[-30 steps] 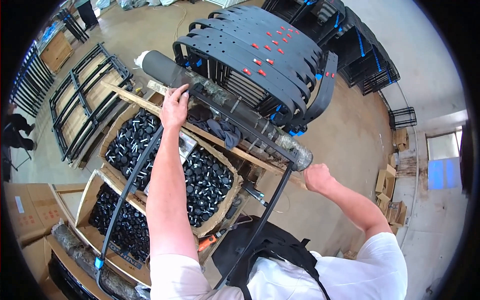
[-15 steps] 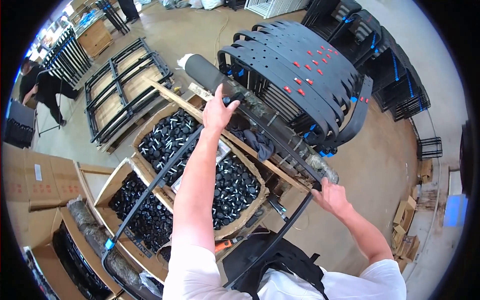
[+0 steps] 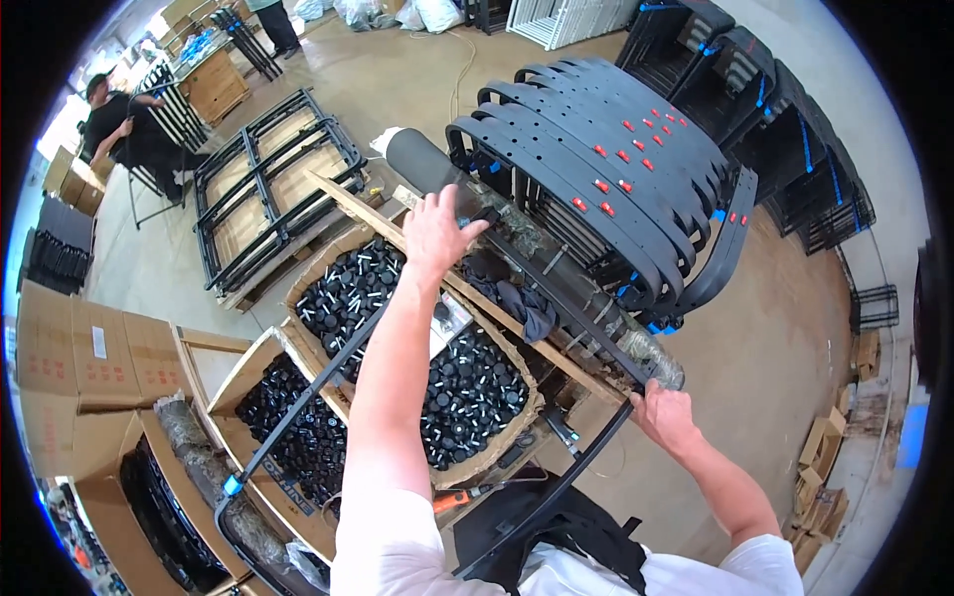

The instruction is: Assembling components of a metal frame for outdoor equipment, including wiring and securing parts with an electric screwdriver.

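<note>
I see cartons [image 3: 537, 405] of black knobs [image 3: 472, 392], left grip [image 3: 434, 236] spread, right grip [image 3: 664, 417], earlier off the black frame [image 3: 588, 454], now clamped on it.

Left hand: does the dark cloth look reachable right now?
Probably yes: the dark cloth lies close to the left hand, its top uncovered; the black bar runs alongside, seemingly leaving the approach free.
</note>
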The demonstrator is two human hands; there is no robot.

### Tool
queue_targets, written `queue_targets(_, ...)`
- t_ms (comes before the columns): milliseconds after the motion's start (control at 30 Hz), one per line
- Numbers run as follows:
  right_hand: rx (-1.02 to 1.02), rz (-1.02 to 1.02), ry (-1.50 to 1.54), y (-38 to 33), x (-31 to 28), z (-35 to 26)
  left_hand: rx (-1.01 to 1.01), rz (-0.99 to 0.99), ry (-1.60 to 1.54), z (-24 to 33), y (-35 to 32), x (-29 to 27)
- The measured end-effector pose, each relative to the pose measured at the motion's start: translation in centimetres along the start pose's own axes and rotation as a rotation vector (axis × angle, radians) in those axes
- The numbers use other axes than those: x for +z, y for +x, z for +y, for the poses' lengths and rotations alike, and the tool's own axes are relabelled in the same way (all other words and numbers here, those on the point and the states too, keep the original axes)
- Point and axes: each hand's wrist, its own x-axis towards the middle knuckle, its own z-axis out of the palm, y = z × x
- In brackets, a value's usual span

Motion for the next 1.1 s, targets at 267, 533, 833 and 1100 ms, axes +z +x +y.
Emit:
queue_targets(267,0.006,0.066,0.082,0.9,0.6,-1.2,-0.554,0.268,0.074,-16.4,-8.6,-8.6)
queue_targets(533,-0.497,0.076,-0.142,10.0,-5.1,-1.9,-0.361,-0.001,-0.158,-4.5,-31.9,-15.9)
queue_targets(833,-0.908,0.484,-0.314,29.6,-15.1,-23.7,-0.74,-0.108,-0.265,7.6,-54.6,-20.1)
queue_targets(1100,-0.909,0.414,-0.543,34.3,-14.5,-24.2,-0.846,0.06,-0.287,8.8,-55.6,-19.5)
